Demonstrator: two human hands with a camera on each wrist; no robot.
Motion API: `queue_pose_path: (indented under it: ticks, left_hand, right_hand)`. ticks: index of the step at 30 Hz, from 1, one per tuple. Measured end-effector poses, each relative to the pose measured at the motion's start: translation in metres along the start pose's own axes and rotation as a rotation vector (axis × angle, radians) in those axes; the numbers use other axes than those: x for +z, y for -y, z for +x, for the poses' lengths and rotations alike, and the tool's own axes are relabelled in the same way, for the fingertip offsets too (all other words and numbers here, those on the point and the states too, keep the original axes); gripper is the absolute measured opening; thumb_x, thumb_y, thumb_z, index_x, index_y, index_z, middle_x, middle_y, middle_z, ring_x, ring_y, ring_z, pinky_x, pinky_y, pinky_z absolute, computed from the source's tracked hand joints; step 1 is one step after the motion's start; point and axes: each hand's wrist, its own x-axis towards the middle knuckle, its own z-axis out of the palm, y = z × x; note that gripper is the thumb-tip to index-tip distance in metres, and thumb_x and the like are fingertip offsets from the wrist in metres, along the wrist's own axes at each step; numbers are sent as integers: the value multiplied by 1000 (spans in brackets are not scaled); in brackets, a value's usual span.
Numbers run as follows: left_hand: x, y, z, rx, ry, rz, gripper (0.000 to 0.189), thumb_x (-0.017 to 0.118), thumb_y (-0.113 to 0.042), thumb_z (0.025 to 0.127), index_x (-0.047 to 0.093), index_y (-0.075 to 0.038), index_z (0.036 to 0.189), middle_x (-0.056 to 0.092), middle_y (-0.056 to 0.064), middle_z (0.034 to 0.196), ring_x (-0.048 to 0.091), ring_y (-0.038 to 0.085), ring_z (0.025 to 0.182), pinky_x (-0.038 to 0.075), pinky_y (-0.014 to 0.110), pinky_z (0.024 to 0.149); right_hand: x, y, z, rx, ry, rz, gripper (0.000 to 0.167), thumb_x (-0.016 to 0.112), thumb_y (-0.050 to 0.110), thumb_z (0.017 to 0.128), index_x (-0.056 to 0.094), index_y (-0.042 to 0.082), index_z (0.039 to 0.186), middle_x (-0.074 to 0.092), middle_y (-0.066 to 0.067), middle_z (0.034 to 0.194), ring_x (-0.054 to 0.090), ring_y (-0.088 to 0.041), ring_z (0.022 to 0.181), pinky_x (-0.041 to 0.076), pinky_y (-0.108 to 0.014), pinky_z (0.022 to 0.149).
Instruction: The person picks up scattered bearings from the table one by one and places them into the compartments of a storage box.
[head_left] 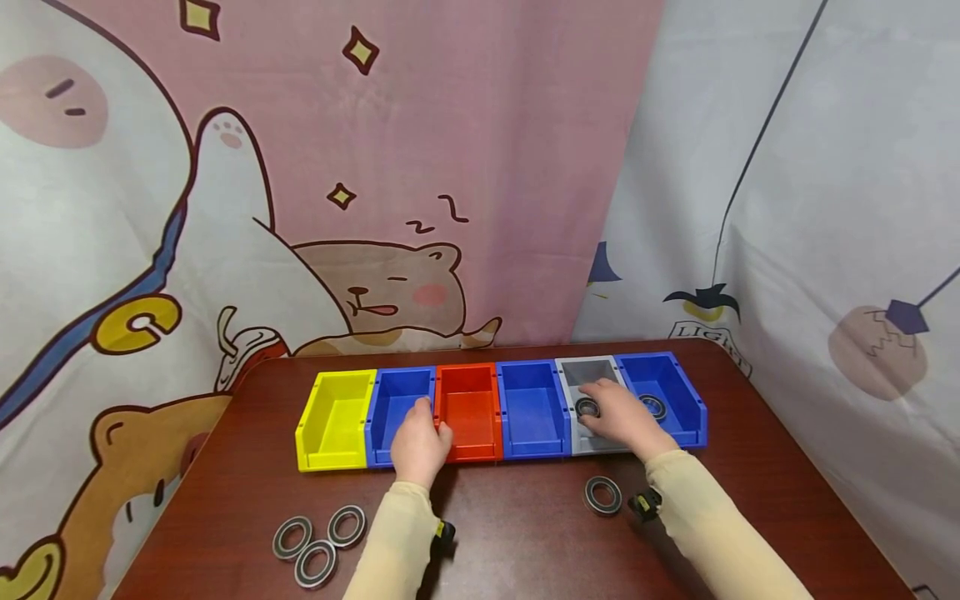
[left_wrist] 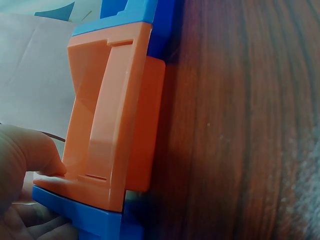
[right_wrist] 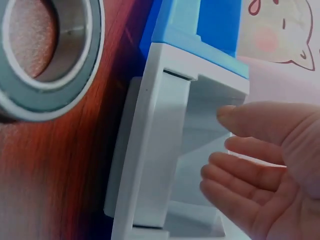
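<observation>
In the head view, a row of bins stands along the far edge of the bench. The right hand is over the grey bin, where a bearing lies beside its fingers; another bearing sits in the blue bin at the row's right end. A loose bearing lies in front of the grey bin, and three bearings lie toward the bench's near left corner.

In the left wrist view, the left hand grips the side of the red bin, thumb over its edge and fingers on the neighbouring blue side, apparently steadying the row.

In the right wrist view, thumb and fingers are apart, with nothing visible between them. The step in hand looks like placing bearings one per bin; the next move seems to call for withdrawing and pinching the loose bearing by its rim.
</observation>
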Motion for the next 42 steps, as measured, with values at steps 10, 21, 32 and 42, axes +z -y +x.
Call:
queue_pose_path:
  ticks: [10,21,32,42]
  left_hand:
    - [0,1,1,1,0,-3,40,68,-12,80,60,5,115,67,22,96,66,39,76,55,52,67]
    - [1,2,0,-5,16,1,41,68,-12,80,60,5,116,67,21,96,66,38,78,55,52,67]
    - [-2,-1,0,-35,51,7,42,70,-13,81,59,5,118,67,21,101,67,37,80,56,52,70]
    - [-2,0,1,-40,59,13,42,69,-13,81,59,5,118,67,21,101,66,38,80,56,52,70]
  right_hand:
    - [-13,1,-23,19,-142,82,38,77,13,84,68,1,119,68,-12,102,65,-27,89,54,-46,75]
    - [-18,4,-47,31,-185,161,41,78,12,84,66,2,122,67,-11,107,66,-25,91,56,-45,78]
    - [-8,4,-72,-75,-161,112,48,85,20,77,67,9,121,66,0,105,63,-16,90,55,-38,74]
    - [5,7,-91,-179,-91,47,58,87,29,73,66,9,124,65,-3,114,62,-21,104,53,-44,87]
